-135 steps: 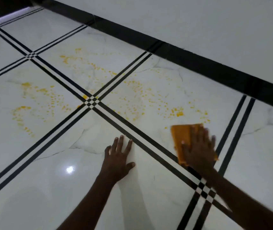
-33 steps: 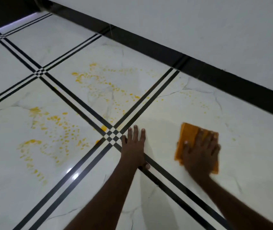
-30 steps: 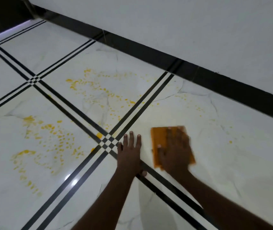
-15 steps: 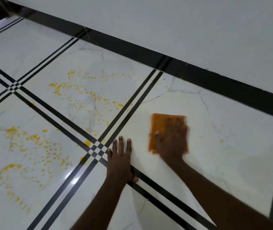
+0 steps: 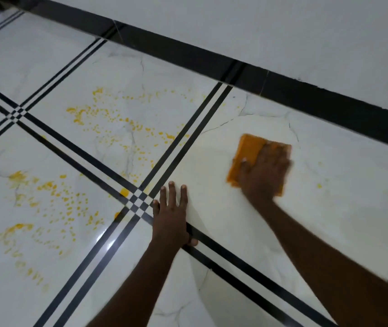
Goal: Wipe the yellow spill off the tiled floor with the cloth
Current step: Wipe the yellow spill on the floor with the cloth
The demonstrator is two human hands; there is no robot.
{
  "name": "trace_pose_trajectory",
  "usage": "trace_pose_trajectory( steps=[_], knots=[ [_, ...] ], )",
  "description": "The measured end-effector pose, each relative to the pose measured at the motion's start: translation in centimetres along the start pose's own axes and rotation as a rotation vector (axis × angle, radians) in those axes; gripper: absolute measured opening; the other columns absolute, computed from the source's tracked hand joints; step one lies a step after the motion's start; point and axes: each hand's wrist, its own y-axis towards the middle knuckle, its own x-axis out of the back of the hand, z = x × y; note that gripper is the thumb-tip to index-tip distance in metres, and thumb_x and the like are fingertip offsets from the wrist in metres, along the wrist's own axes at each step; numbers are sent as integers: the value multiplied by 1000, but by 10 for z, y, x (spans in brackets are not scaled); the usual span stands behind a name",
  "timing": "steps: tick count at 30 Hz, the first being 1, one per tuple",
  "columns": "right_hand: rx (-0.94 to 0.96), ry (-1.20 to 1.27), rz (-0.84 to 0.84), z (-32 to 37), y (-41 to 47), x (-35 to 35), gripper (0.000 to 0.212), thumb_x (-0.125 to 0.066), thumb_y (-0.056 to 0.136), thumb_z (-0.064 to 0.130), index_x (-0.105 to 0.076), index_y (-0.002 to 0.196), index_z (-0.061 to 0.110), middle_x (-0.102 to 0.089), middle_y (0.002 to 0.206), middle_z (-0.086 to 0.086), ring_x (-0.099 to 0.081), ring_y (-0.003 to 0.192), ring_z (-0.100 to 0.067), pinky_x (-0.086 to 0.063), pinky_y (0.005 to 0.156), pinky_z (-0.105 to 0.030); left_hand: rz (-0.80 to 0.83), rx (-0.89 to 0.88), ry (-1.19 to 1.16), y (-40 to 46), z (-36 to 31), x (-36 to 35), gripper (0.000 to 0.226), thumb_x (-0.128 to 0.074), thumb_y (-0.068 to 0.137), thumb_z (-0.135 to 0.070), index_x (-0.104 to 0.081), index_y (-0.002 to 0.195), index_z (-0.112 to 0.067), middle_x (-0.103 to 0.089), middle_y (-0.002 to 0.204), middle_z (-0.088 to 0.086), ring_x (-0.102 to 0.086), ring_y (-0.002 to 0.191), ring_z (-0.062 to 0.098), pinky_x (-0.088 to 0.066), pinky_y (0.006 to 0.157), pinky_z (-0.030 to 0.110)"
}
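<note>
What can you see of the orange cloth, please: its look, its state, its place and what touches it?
The cloth is orange and looks like soft fabric, folded into a flat rectangle. It lies on the white tiled floor, on the tile right of the black double lines, near the dark skirting. The right hand presses on it with spread fingers and covers its near half. The left hand does not touch it.

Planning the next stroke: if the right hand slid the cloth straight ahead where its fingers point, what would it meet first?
Mostly bare white marble tile, then the black skirting band at the wall. The right hand presses the orange cloth; depth is approximate.
</note>
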Motion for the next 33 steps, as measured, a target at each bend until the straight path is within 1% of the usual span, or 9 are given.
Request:
trace_pose_trajectory(
  steps=[3,5,11,13,19,21,29,31,33],
  knots=[
    [504,-56,105,52,25,-10,80,-31,97,61,-24,162,14,-22,168,-21,-15,157,-40,-9,126,-57,10,-6,18,1,1,2,148,-85,67,-57,27,156,-18,32,163,17,25,151,40,-4,126,56],
    [601,-120,219,66,83,-5,81,-22,97,64,-16,164,18,-14,171,-16,-8,159,-34,-7,127,-55,13,-6,18,1,3,0,148,-84,67,-58,28,156,-19,33,163,16,25,151,40,-4,126,56],
    [-19,-55,100,20,130,10,82,-24,101,60,-8,164,9,-6,170,-23,-1,159,-40,1,127,-59,12,1,-6,2,4,-2,147,-84,68,-57,27,156,-20,34,162,15,26,151,40,-5,126,56],
    [-6,-39,43,29,88,2,85,-27,98,60,-14,163,7,-13,168,-27,-7,157,-44,-3,127,-60,21,2,-10,2,1,0,144,-84,70,-53,27,156,-19,34,162,16,26,151,40,-4,126,56],
    [580,-97,139,72,76,-18,85,-24,96,69,-20,163,17,-21,169,-18,-15,158,-38,-11,128,-54,40,2,-23,3,3,1,145,-85,69,-51,26,157,-20,36,161,15,30,150,39,-1,126,56],
    [529,-81,124,56,87,-15,84,-23,96,68,-20,163,17,-21,169,-17,-15,158,-36,-10,128,-53,21,3,-20,2,3,1,147,-86,68,-52,26,157,-21,35,162,14,29,150,38,-1,126,55],
    [-178,-24,-130,-92,-1,17,82,-34,97,55,-28,159,1,-28,163,-30,-20,154,-45,-17,123,-62,-46,-23,9,7,7,-5,151,-85,62,-62,23,158,-17,24,165,18,14,154,41,-12,125,58],
    [-170,-5,-97,-66,-44,13,84,-38,97,54,-25,159,-1,-24,164,-32,-18,154,-47,-15,124,-62,-15,-21,-1,7,5,-3,152,-86,61,-61,24,157,-17,26,165,18,15,154,41,-11,123,58],
    [59,6,-25,-25,-63,2,85,-35,98,58,-22,161,3,-17,167,-29,-11,157,-45,-9,126,-60,4,-17,17,6,4,0,153,-86,61,-62,26,156,-18,28,164,18,17,154,41,-11,124,57]
  ],
)
